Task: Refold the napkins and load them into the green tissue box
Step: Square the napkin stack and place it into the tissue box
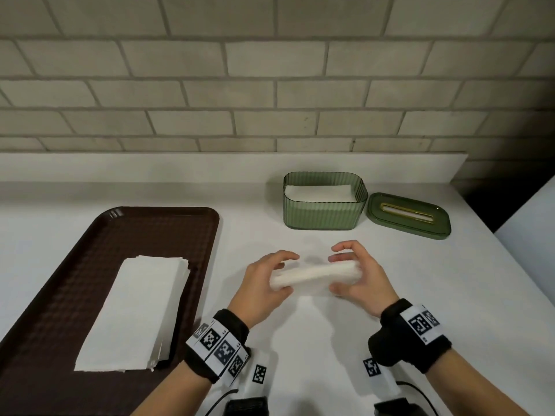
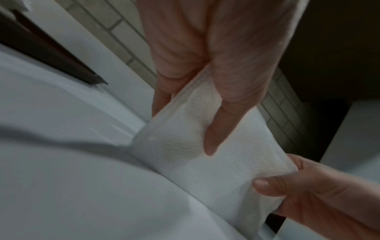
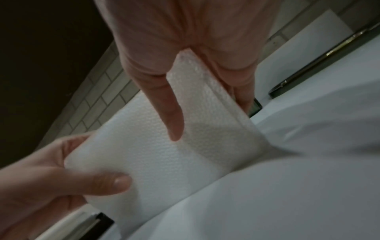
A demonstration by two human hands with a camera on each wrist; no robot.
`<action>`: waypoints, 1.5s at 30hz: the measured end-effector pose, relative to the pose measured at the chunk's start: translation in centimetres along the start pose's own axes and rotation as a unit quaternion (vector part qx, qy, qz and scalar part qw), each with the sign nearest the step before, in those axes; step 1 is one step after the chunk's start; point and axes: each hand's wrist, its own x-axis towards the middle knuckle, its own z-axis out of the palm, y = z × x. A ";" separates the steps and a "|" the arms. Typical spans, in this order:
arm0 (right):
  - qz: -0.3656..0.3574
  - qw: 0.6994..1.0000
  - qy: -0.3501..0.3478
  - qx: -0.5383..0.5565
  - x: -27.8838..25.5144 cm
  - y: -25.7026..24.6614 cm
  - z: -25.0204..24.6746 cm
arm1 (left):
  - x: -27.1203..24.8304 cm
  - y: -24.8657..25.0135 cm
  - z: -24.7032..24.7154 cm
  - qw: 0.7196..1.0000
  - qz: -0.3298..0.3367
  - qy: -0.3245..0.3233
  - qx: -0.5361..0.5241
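A white folded napkin (image 1: 315, 276) is held between both hands just above the white counter. My left hand (image 1: 264, 280) pinches its left end, thumb in front and fingers behind. My right hand (image 1: 357, 273) pinches the right end the same way. The left wrist view shows the embossed napkin (image 2: 185, 146) under my left thumb, and the right wrist view shows the napkin (image 3: 156, 146) under my right thumb. The green tissue box (image 1: 326, 214) stands open behind the hands with white napkins lying inside. A stack of unfolded napkins (image 1: 135, 310) lies on the brown tray (image 1: 186, 229) at the left.
The green lid (image 1: 410, 216) with a gold-rimmed slot lies flat to the right of the box. A tiled wall stands behind a raised white ledge (image 1: 210, 166). The counter ends at a dark gap on the far right.
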 end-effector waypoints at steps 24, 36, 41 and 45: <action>0.002 0.999 -0.013 -0.033 -0.4 1.6 -0.7 | -0.4 -0.9 -0.5 0.999 -0.041 -0.017 0.018; -0.058 0.985 0.095 -0.131 14.4 -6.8 -8.1 | 15.5 3.9 -5.5 0.987 -0.002 0.127 -0.096; 0.004 0.963 0.143 -0.229 18.5 -4.6 -7.7 | 19.8 3.3 -3.6 0.990 -0.061 0.122 -0.017; 0.009 0.966 0.148 -0.212 18.2 -3.3 -7.3 | 20.7 3.4 -2.4 0.995 -0.071 0.074 0.014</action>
